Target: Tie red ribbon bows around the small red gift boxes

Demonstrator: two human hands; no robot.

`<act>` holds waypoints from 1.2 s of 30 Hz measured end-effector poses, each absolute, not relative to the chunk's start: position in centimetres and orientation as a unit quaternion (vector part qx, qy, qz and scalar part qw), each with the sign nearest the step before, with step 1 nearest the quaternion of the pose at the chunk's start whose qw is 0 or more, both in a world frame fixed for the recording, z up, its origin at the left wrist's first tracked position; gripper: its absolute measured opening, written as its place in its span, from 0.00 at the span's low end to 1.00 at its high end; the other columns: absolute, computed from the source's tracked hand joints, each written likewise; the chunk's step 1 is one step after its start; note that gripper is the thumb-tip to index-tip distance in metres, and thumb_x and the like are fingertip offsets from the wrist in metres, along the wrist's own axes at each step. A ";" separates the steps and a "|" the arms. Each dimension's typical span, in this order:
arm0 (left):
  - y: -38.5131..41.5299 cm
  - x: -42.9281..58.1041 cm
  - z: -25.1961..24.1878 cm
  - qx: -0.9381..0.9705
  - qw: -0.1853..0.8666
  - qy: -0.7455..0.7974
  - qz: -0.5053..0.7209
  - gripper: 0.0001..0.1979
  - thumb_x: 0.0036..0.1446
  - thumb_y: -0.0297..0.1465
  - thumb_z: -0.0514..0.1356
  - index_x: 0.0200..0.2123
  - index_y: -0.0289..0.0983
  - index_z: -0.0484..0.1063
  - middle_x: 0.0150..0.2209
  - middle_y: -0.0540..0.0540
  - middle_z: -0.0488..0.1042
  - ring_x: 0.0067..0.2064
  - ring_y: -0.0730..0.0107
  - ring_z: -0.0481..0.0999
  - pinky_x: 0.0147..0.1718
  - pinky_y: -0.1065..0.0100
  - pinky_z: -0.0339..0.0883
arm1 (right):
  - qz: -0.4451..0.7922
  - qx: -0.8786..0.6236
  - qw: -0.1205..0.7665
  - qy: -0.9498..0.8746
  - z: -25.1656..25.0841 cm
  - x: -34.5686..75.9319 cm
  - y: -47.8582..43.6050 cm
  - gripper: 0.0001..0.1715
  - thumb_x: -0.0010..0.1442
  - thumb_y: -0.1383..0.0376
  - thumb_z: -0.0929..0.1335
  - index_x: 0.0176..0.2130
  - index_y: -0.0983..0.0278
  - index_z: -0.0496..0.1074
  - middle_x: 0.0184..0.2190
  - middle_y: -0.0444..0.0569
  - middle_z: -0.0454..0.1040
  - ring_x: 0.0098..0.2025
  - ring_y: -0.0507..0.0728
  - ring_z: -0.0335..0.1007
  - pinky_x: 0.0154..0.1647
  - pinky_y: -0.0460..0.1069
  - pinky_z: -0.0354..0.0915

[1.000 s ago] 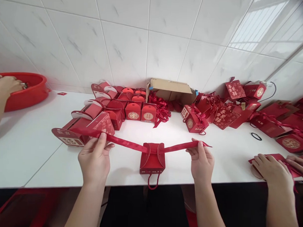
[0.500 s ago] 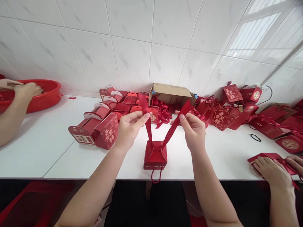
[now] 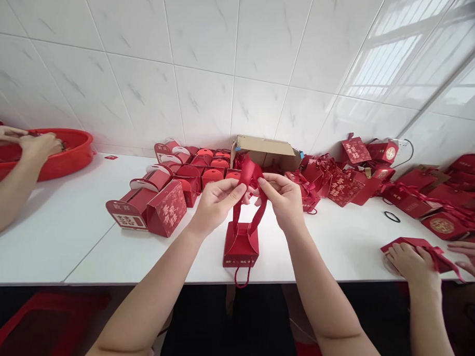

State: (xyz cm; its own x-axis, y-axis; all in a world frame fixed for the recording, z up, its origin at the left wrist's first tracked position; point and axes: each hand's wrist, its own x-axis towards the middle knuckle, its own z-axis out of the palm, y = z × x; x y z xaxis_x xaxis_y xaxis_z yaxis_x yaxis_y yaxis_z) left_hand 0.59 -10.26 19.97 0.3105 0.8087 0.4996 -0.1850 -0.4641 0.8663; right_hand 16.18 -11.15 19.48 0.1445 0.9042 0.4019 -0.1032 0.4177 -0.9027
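A small red gift box (image 3: 241, 248) stands near the front edge of the white table (image 3: 64, 234). A red ribbon (image 3: 250, 174) runs up from both sides of its top. My left hand (image 3: 217, 200) pinches the left strand and my right hand (image 3: 283, 198) pinches the right strand. Both hands meet above the box, with the ribbon ends crossing between the fingertips. A short ribbon loop hangs from the box over the table edge.
Folded red boxes (image 3: 171, 181) sit in rows at the left, an open cardboard box (image 3: 265, 150) at the wall, more red boxes (image 3: 346, 176) at the right. One person's hands (image 3: 32, 142) reach into a red basin (image 3: 63, 151); another person's hand (image 3: 409, 259) presses a flat red box. A black hair tie (image 3: 392, 216) lies nearby.
The ribbon was stretched flat out to both sides a second ago. My hands have raised its two ends and brought them together above the box.
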 end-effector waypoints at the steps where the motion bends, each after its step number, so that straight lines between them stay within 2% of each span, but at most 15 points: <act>1: -10.3 0.6 20.2 0.686 0.449 0.243 0.518 0.11 0.56 0.38 0.60 0.30 0.36 0.77 0.24 0.50 0.74 0.30 0.71 0.73 0.35 0.69 0.67 | 0.390 -0.370 0.647 -0.541 19.4 16.2 -11.1 0.13 0.52 0.58 0.71 0.35 0.64 0.74 0.20 0.42 0.73 0.17 0.49 0.65 0.20 0.46 0.63; 4: -10.2 0.5 20.6 0.731 0.407 0.275 0.475 0.11 0.55 0.37 0.60 0.30 0.36 0.77 0.26 0.49 0.74 0.30 0.71 0.72 0.31 0.70 0.65 | 0.404 -0.317 0.622 -0.591 19.0 16.5 -11.1 0.11 0.53 0.59 0.70 0.34 0.64 0.76 0.22 0.42 0.71 0.19 0.48 0.61 0.20 0.46 0.60; 8: -10.0 0.6 20.8 0.754 0.394 0.285 0.442 0.09 0.54 0.35 0.61 0.30 0.36 0.77 0.29 0.48 0.75 0.33 0.69 0.72 0.32 0.69 0.65 | 0.374 -0.285 0.605 -0.643 18.6 17.0 -11.3 0.11 0.55 0.58 0.70 0.36 0.62 0.76 0.29 0.45 0.73 0.29 0.51 0.66 0.29 0.48 0.65; 13: -9.3 0.2 20.5 0.662 0.530 0.264 0.458 0.09 0.51 0.29 0.60 0.37 0.37 0.72 0.27 0.50 0.73 0.29 0.71 0.72 0.32 0.68 0.65 | 0.219 -0.291 0.557 -0.746 18.5 18.1 -11.1 0.09 0.61 0.62 0.66 0.37 0.59 0.76 0.33 0.47 0.73 0.35 0.53 0.70 0.35 0.49 0.67; 17: -8.8 -0.2 20.5 0.593 0.612 0.261 0.455 0.09 0.48 0.26 0.59 0.36 0.37 0.69 0.24 0.52 0.69 0.28 0.73 0.70 0.30 0.70 0.65 | 0.064 -0.292 0.482 -0.824 18.0 18.9 -10.6 0.16 0.64 0.68 0.61 0.40 0.57 0.76 0.38 0.48 0.75 0.42 0.55 0.71 0.42 0.51 0.68; 20: -8.9 -0.2 20.5 0.588 0.630 0.240 0.448 0.08 0.50 0.28 0.58 0.37 0.36 0.69 0.26 0.49 0.72 0.31 0.69 0.73 0.33 0.67 0.67 | -0.009 -0.295 0.481 -0.826 17.8 19.0 -10.4 0.19 0.63 0.71 0.59 0.43 0.57 0.76 0.38 0.49 0.76 0.41 0.55 0.71 0.42 0.52 0.67; 23: -9.3 0.0 20.2 0.638 0.540 0.250 0.490 0.10 0.54 0.32 0.57 0.41 0.37 0.70 0.27 0.47 0.73 0.33 0.67 0.74 0.35 0.66 0.67 | -0.019 -0.295 0.522 -0.800 17.7 18.5 -10.6 0.18 0.62 0.71 0.62 0.44 0.56 0.75 0.40 0.50 0.76 0.43 0.56 0.72 0.44 0.53 0.68; 26: -9.6 0.1 19.4 0.701 0.301 0.314 0.566 0.12 0.54 0.33 0.59 0.43 0.39 0.71 0.31 0.48 0.74 0.34 0.68 0.73 0.36 0.68 0.65 | 0.004 -0.339 0.607 -0.719 17.0 18.2 -11.4 0.15 0.61 0.70 0.64 0.44 0.57 0.76 0.41 0.49 0.77 0.44 0.56 0.72 0.45 0.53 0.68; 29: -9.4 -0.8 18.1 0.712 0.109 0.352 0.598 0.10 0.51 0.32 0.62 0.39 0.40 0.73 0.29 0.50 0.73 0.32 0.70 0.72 0.38 0.70 0.64 | 0.034 -0.425 0.655 -0.624 15.1 18.8 -12.6 0.11 0.61 0.66 0.65 0.41 0.59 0.76 0.37 0.48 0.78 0.40 0.57 0.74 0.43 0.53 0.69; 32: -9.1 -3.1 16.1 0.709 0.041 0.391 0.585 0.09 0.50 0.31 0.63 0.36 0.40 0.73 0.24 0.52 0.67 0.27 0.73 0.68 0.33 0.72 0.63 | 0.079 -0.510 0.657 -0.549 12.0 20.8 -14.2 0.11 0.59 0.62 0.66 0.39 0.62 0.77 0.34 0.49 0.78 0.37 0.58 0.75 0.41 0.54 0.69; 36: -9.7 -7.7 12.3 0.692 0.047 0.486 0.532 0.08 0.51 0.30 0.61 0.37 0.40 0.71 0.25 0.53 0.63 0.26 0.74 0.65 0.28 0.72 0.61 | 0.122 -0.608 0.649 -0.441 7.1 24.7 -16.7 0.15 0.56 0.56 0.68 0.36 0.65 0.77 0.31 0.51 0.79 0.36 0.61 0.76 0.40 0.56 0.69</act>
